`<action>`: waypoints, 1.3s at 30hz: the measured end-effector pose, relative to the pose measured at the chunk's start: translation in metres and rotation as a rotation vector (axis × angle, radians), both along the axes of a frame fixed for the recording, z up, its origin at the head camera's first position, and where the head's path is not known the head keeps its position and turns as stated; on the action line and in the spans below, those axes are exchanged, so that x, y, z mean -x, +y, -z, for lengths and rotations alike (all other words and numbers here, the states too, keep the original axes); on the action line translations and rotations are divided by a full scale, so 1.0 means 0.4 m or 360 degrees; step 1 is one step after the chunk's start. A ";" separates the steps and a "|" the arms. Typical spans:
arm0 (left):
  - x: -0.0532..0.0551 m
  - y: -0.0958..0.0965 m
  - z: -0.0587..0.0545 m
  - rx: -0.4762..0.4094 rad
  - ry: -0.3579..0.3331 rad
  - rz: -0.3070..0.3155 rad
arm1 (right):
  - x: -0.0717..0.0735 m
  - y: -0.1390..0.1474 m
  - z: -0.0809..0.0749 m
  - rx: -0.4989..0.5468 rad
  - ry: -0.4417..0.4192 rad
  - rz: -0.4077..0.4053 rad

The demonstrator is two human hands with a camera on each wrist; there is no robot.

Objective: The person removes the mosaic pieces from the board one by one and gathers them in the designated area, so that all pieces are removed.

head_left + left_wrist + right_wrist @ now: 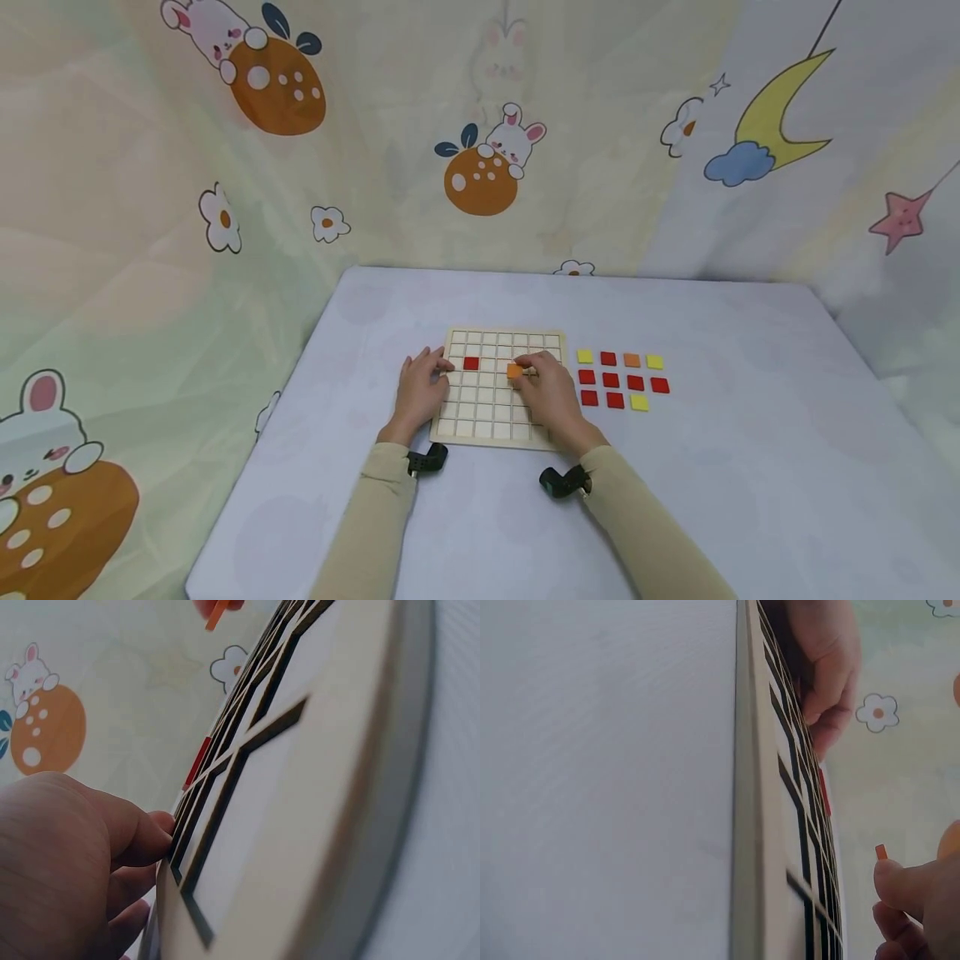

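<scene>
A pale wooden grid board (491,446) with square cells lies on the table. My left hand (419,390) holds the board's left edge, its fingers (142,832) bent at the rim. One red square tile (471,363) sits in a cell in the upper left part of the grid. My right hand (553,393) pinches an orange square tile (513,371) between thumb and fingers over the right half of the board. In the right wrist view this orange tile (880,852) shows raised off the grid, tilted on edge.
Right of the board lie loose tiles in rough rows: several red tiles (611,380), a few yellow tiles (639,403) and an orange tile (632,360). A white cloth covers the table (750,467). A patterned curtain (390,125) hangs behind it.
</scene>
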State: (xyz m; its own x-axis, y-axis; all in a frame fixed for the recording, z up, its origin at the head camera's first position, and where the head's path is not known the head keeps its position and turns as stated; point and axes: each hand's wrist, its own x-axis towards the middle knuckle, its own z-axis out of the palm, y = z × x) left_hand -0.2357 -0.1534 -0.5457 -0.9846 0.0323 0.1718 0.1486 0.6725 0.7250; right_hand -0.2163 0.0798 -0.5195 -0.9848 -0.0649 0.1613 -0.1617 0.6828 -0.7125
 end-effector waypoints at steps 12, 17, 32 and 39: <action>0.001 -0.003 0.004 0.0002 -0.0012 0.0012 | -0.057 0.076 -0.006 0.0013 0.0046 0.0021; 0.000 -0.002 0.006 -0.0008 -0.0014 0.0006 | -0.075 0.107 -0.005 0.0000 0.0079 0.0068; -0.004 -0.008 0.004 0.0015 -0.0015 -0.0017 | -0.128 0.212 -0.001 -0.0094 0.0153 0.0205; 0.002 -0.003 0.008 0.0003 0.0010 0.0006 | -0.137 0.249 0.017 -0.0055 0.0146 0.0296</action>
State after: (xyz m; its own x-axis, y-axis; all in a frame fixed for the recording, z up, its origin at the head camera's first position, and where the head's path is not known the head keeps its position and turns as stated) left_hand -0.2364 -0.1548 -0.5489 -0.9834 0.0364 0.1780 0.1558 0.6734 0.7227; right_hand -0.1614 0.1793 -0.5261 -0.9616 0.1094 0.2517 -0.0939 0.7305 -0.6764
